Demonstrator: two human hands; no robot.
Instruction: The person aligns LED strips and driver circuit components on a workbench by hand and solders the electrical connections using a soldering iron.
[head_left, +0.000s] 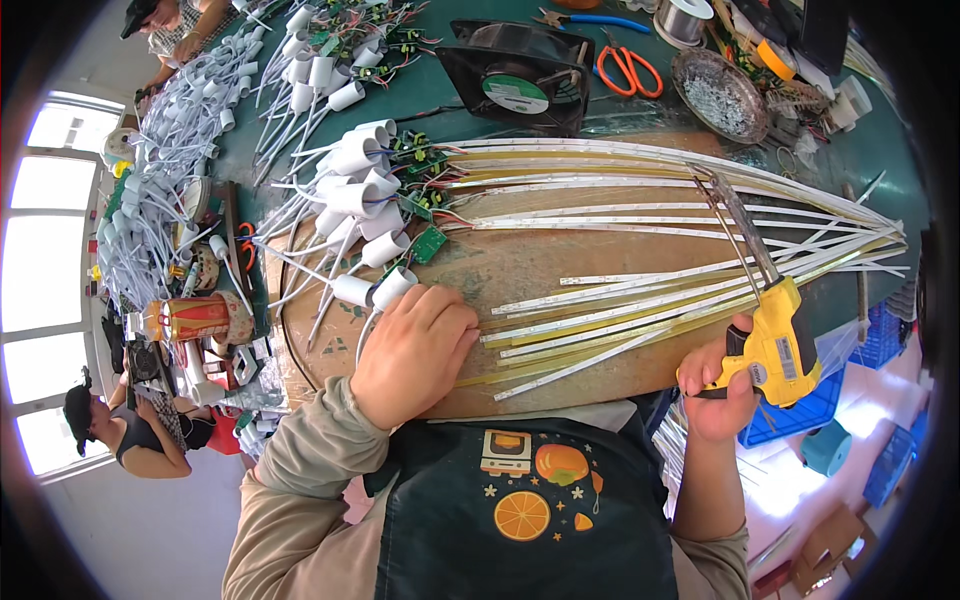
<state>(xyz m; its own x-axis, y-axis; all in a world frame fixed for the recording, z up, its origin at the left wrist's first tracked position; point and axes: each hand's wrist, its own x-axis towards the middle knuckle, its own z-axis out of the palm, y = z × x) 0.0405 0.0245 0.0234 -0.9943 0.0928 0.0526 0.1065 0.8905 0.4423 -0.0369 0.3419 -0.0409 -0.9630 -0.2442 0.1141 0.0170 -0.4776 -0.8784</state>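
My left hand is closed, back upward, against a white plastic cap at the near end of a row; its fingertips are hidden, as is whatever they pinch. A grey wire trails from beneath that hand. Several more white caps with wires and small green circuit boards lie just beyond. My right hand grips a yellow soldering gun, its long metal tip angled up and away over the strips. White LED strips fan across the wooden board between both hands; the farther ones run to the circuit boards.
Heaps of white wired caps cover the left side. At the back are a black fan, orange-handled scissors, blue-handled pliers, a solder spool and a metal dish. Two people sit at left.
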